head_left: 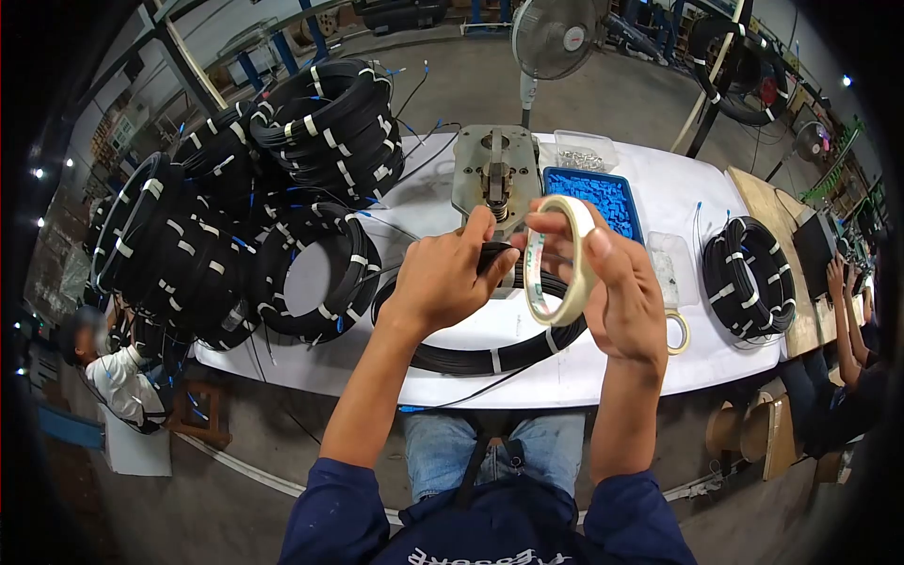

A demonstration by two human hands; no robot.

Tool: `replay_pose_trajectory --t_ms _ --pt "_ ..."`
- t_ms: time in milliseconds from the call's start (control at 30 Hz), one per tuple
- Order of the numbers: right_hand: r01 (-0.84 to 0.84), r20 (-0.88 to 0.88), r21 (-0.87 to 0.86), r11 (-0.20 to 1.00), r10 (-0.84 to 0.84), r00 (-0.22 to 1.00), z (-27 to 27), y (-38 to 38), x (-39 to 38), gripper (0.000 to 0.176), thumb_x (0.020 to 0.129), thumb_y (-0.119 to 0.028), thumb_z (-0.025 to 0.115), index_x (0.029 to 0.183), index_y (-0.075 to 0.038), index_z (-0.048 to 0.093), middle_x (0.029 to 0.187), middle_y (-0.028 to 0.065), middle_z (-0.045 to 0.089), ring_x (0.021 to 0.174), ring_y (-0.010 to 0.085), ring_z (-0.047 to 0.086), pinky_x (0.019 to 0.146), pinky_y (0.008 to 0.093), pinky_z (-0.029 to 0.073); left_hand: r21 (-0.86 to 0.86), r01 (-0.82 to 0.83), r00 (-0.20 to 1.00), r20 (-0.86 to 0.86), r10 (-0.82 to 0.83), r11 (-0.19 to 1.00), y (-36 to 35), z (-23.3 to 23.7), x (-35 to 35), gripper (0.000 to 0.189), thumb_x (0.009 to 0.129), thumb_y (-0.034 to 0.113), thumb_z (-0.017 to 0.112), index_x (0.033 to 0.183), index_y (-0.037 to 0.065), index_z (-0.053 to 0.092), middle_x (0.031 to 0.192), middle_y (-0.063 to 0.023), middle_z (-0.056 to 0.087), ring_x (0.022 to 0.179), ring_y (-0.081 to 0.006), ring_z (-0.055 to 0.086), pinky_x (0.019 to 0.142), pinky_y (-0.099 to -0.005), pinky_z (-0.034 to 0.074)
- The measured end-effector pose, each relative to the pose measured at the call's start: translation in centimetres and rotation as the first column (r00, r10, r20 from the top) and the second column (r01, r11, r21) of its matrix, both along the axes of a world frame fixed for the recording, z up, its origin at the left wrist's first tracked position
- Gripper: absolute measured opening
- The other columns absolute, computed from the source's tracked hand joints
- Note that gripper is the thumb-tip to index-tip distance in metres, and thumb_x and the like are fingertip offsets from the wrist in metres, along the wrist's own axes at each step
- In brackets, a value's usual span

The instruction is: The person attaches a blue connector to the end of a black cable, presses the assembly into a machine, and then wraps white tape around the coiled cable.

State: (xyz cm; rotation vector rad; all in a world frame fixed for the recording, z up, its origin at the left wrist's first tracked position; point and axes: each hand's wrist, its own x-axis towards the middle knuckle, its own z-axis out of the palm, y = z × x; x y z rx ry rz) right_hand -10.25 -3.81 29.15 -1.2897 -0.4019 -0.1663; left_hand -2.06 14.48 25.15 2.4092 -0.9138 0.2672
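Observation:
A black cable coil point(452, 359) with white tape bands lies on the white table point(424, 388) in front of me. My left hand point(441, 273) is closed on the coil's far side, thumb and fingers pinching the cable. My right hand point(617, 287) holds a roll of cream tape point(565, 273) upright, fingers through and around it, just right of my left hand. Beyond the hands stands a metal press-like device point(496, 169). A cable end with a blue connector point(411, 409) lies at the table's front edge.
Stacks of taped black coils point(330, 132) fill the left side. A blue tray point(593, 193) of blue parts, a clear box point(579, 151), another tape roll point(677, 332) and a coil point(749, 278) are at right. A fan stands behind; other people work at both sides.

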Motion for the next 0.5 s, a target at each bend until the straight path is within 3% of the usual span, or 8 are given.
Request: replay_pose_trajectory --t_ms 67,233,300,400,500 --pt "0.008 -0.027 0.047 0.999 -0.007 1.000 -0.8 0.0 -0.6 0.036 0.102 -0.025 0.052 0.109 0.005 0.071 0.124 0.0117 0.058 0.122 0.0212 0.049 0.103 0.0370 0.040 0.037 -0.002 1.000 0.002 0.002 0.999 -0.4 0.1 0.1 0.037 0.097 0.041 0.055 0.106 0.007 0.043 0.072 -0.0200 0.066 0.068 -0.0449 0.064 0.058 -0.0546 0.047" --pt "0.131 0.017 -0.073 0.989 -0.130 0.991 -1.7 1.6 -2.5 0.034 0.099 -0.026 0.056 0.115 0.000 0.071 0.123 0.0142 0.057 0.127 0.0235 0.043 0.107 0.0375 0.035 0.069 0.049 0.998 0.028 -0.051 0.996 -0.3 0.1 0.6 0.034 0.097 0.038 0.056 0.109 0.008 0.044 0.090 -0.0186 0.069 0.077 -0.0430 0.066 0.065 -0.0529 0.049" --pt "0.169 0.022 0.022 0.985 -0.169 0.985 -2.0 1.9 -2.6 0.035 0.099 -0.026 0.056 0.114 0.002 0.071 0.122 0.0139 0.060 0.129 0.0242 0.041 0.108 0.0384 0.034 0.084 0.061 0.997 -0.054 -0.057 0.995 -0.1 0.2 0.6 0.033 0.097 0.037 0.053 0.112 0.009 0.044 0.098 -0.0192 0.068 0.084 -0.0429 0.065 0.071 -0.0536 0.048" --pt "0.096 -0.006 0.112 0.989 -0.096 0.995 -2.6 1.0 -1.5 0.036 0.100 -0.025 0.054 0.106 0.006 0.071 0.122 0.0138 0.067 0.131 0.0254 0.039 0.112 0.0411 0.029 0.079 0.095 0.979 -0.190 -0.079 0.992 0.5 0.6 1.5 0.033 0.098 0.038 0.048 0.115 0.010 0.044 0.098 -0.0211 0.067 0.088 -0.0437 0.064 0.076 -0.0541 0.047" --pt "0.053 0.038 0.085 0.995 -0.056 0.998 -2.5 1.0 -1.5 0.033 0.100 -0.022 0.054 0.102 0.006 0.071 0.124 0.0140 0.067 0.132 0.0249 0.038 0.113 0.0419 0.027 0.075 0.111 0.966 -0.240 -0.090 0.991 0.8 1.3 1.7 0.034 0.098 0.037 0.046 0.117 0.009 0.047 0.102 -0.0224 0.067 0.092 -0.0437 0.063 0.080 -0.0530 0.046"
